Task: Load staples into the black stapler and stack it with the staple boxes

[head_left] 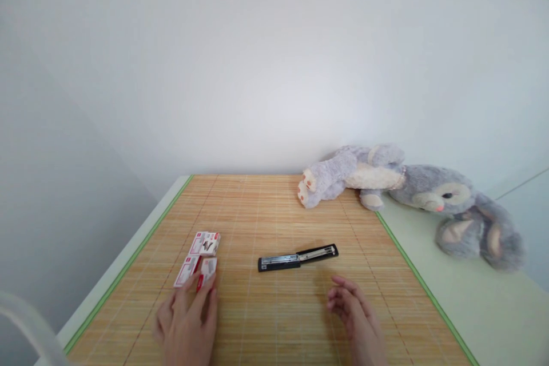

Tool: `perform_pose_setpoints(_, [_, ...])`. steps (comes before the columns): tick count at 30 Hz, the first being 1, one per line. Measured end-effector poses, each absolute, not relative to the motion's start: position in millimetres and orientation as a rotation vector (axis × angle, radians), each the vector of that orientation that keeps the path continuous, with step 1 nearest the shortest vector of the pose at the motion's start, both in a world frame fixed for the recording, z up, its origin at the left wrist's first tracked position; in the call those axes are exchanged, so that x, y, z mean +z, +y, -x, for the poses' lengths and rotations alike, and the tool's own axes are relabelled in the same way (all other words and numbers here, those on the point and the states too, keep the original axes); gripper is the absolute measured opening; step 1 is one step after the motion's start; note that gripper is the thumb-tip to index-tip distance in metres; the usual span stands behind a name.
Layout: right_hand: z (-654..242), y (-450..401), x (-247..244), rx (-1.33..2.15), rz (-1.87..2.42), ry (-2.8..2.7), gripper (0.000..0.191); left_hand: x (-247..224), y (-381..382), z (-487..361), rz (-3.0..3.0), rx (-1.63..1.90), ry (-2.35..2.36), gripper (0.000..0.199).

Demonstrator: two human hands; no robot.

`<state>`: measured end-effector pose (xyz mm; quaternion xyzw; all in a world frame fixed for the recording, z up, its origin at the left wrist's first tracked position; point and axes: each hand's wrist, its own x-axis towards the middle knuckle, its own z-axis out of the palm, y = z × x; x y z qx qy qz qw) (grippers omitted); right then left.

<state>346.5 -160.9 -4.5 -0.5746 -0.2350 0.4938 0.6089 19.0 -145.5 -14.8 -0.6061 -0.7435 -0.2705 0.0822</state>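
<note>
My left hand [189, 320] is at the near end of a small red-and-white staple box [207, 270], its fingers apart and the fingertips at the box's near edge. Whether they press on it I cannot tell. Beside that box lies another flat red-and-white box [187, 272], and just beyond are a similar flat box [198, 243] and a box with a dark picture on top [211, 244]. A black stapler [298, 258] lies unfolded in the middle, its metal inside facing up. My right hand [354, 314] hovers near the stapler's right end, fingers loosely bent, holding nothing.
A bamboo mat [274, 211] with green edging covers the pale table [484, 303]. A grey plush rabbit [377, 177] lies across the mat's far right corner and the tabletop. Behind is a white wall [266, 57]. A blurred pale curved object [30, 320] shows at lower left.
</note>
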Motion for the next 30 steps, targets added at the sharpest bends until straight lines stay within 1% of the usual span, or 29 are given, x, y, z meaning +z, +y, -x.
perform_pose_setpoints(4, [-344, -163, 5, 1.289, 1.381, -0.766, 0.06, -31, -157, -28, 2.073, -0.874, -2.138, 0.025])
perform_pose_setpoints(7, [-345, -162, 4, 1.338, 1.39, -0.844, 0.065, -31, -157, -38, 2.187, -1.022, -2.1, 0.016])
perform_pose_setpoints(9, [-344, -162, 1, 1.357, 1.394, -0.87, 0.065, -26, -155, -47, 2.368, -1.153, -2.045, 0.011])
perform_pose_setpoints(12, [-335, -163, -2, 1.458, 1.403, -0.899, 0.067, -17, -154, -65, 2.603, -1.31, -1.991, 0.017])
perform_pose_setpoints(16, [-316, -161, -4, 1.723, 1.43, -0.951, 0.072, -10, -152, -96, 2.806, -1.379, -1.935, 0.024])
perform_pose_setpoints(18, [-310, -158, -4, 1.74, 1.442, -1.018, 0.071, -7, -149, -109, 2.897, -1.38, -1.92, 0.027])
perform_pose_setpoints(22, [-313, -148, -5, 1.527, 1.491, -1.107, 0.065, -4, -139, -117, 2.966, -1.255, -1.936, 0.041])
perform_pose_setpoints(23, [-317, -146, -5, 1.487, 1.51, -1.121, 0.064, -3, -136, -115, 2.95, -1.194, -1.94, 0.042])
perform_pose_setpoints(24, [-321, -144, -5, 1.459, 1.532, -1.138, 0.063, -2, -133, -112, 2.927, -1.132, -1.944, 0.04])
perform_pose_setpoints(27, [-336, -140, -5, 1.425, 1.579, -1.194, 0.059, -2, -126, -101, 2.888, -1.0, -1.944, 0.026])
perform_pose_setpoints(30, [-349, -138, -3, 1.412, 1.598, -1.222, 0.051, -2, -125, -94, 2.883, -0.997, -1.918, 0.024])
